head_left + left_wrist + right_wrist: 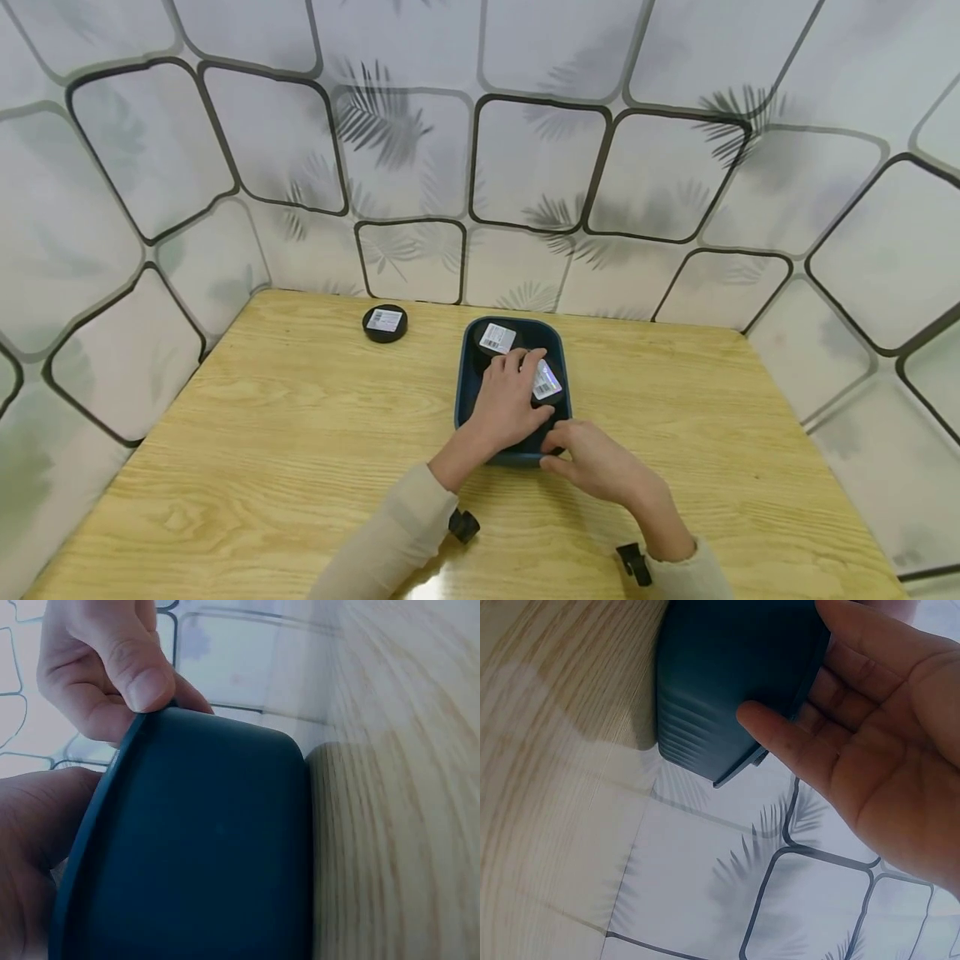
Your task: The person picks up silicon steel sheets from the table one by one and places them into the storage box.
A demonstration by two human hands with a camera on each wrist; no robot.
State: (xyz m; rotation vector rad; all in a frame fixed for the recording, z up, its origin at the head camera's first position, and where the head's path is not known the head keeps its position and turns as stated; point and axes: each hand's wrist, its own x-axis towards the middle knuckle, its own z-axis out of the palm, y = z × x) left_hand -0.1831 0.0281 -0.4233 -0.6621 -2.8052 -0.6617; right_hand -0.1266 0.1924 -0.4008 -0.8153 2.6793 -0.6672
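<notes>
A dark blue plastic bin (459,400) stands on the table with two black round discs with white labels visible in it. One disc (497,337) lies at the bin's far left. My left hand (510,400) reaches in over the bin, fingers and thumb spread around the edge of the other disc (546,382). At the near right corner, my right hand (596,458) pinches the bin's rim. In the left wrist view, the right thumb (146,688) sits on the rim of the bin (202,825). The bin's floor is partly hidden under my left hand.
Another black disc (385,323) with a white label lies near the table's back edge, left of the bin. The light wood table (300,433) meets patterned cloth walls (420,167) at the back and sides. Black straps (633,564) show by both wrists.
</notes>
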